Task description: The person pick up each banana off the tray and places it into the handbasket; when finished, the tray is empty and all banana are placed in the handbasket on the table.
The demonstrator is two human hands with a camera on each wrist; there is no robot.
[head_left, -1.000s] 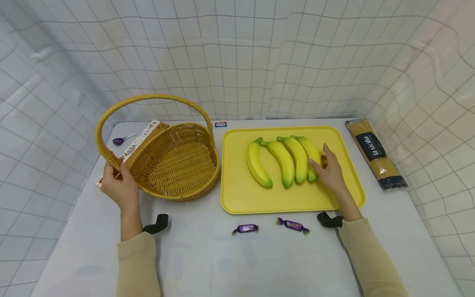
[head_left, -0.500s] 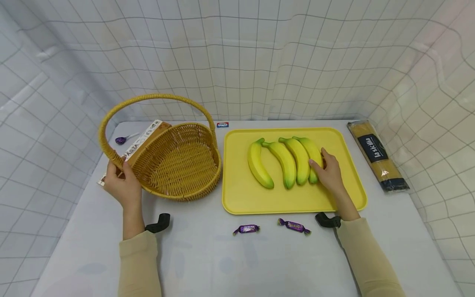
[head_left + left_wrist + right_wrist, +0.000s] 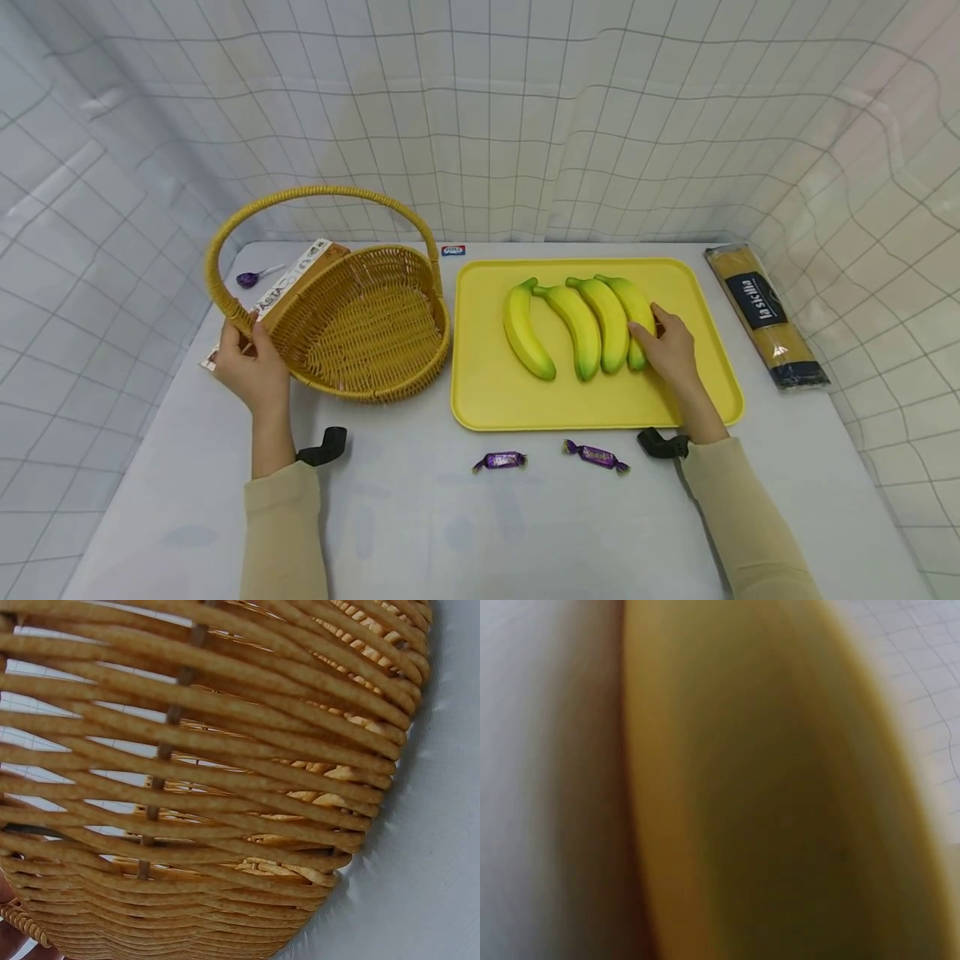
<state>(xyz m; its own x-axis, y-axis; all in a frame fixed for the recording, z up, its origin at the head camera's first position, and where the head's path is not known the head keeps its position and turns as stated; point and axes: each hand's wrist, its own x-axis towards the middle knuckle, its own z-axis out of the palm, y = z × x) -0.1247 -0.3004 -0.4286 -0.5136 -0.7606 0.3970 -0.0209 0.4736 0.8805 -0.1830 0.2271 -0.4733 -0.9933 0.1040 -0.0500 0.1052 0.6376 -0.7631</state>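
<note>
Gripping the foot of the basket's handle (image 3: 322,192), the left hand (image 3: 255,371) held the wicker basket (image 3: 367,342) at the left of the table (image 3: 420,533); in the left wrist view, fingertips showed beside the coiled handle, at the edge of the weave. The right hand (image 3: 671,354) kept a narrow grip, thumb and forefinger pinching the rightmost banana (image 3: 626,298) at its side; how firmly could not be told, since the right wrist view was blurred. That banana lay on the yellow tray (image 3: 502,408), at the right end of a row of four. The second (image 3: 576,329) and third (image 3: 606,321) bananas lay close beside it, while the leftmost banana (image 3: 525,333) curved away at its lower end. Below the tray lay two wrapped sweets (image 3: 505,460); to its right, a pasta packet (image 3: 765,317). Behind the basket, partly hidden, was a pasta box (image 3: 296,279), with a lollipop (image 3: 247,280) near it.
</note>
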